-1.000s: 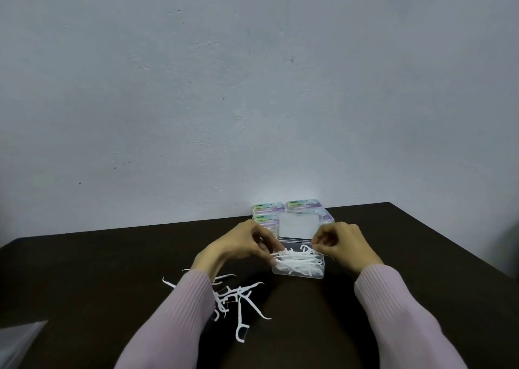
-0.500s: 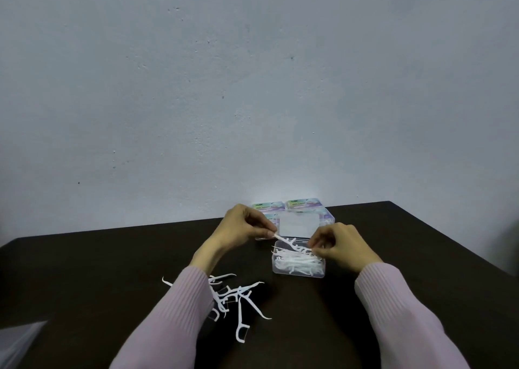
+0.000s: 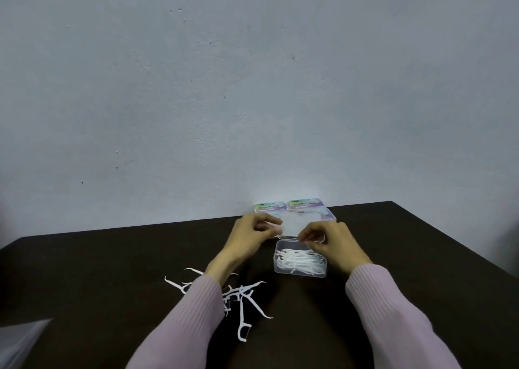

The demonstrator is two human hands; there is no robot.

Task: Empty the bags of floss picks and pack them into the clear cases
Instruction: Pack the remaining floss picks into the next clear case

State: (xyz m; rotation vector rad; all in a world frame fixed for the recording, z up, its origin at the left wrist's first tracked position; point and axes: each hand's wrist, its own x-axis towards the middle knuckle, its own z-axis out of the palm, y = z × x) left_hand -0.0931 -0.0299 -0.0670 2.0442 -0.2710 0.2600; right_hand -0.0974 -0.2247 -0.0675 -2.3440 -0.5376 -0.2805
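A clear case (image 3: 300, 271) full of white floss picks sits on the dark table, its lid (image 3: 297, 224) standing open behind it. My left hand (image 3: 250, 240) pinches the lid's left edge. My right hand (image 3: 328, 242) pinches the lid's lower right edge, just above the picks. A loose pile of floss picks (image 3: 241, 298) lies on the table near my left forearm, partly hidden by the sleeve.
Several closed, labelled cases (image 3: 304, 204) are stacked against the wall behind the open lid. A clear plastic bag (image 3: 19, 340) lies at the table's front left corner. The dark table (image 3: 112, 270) ends at the right in a slanting edge.
Both hands have left the picks in the case and moved up to the lid. My left hand no longer holds a pick over the case.
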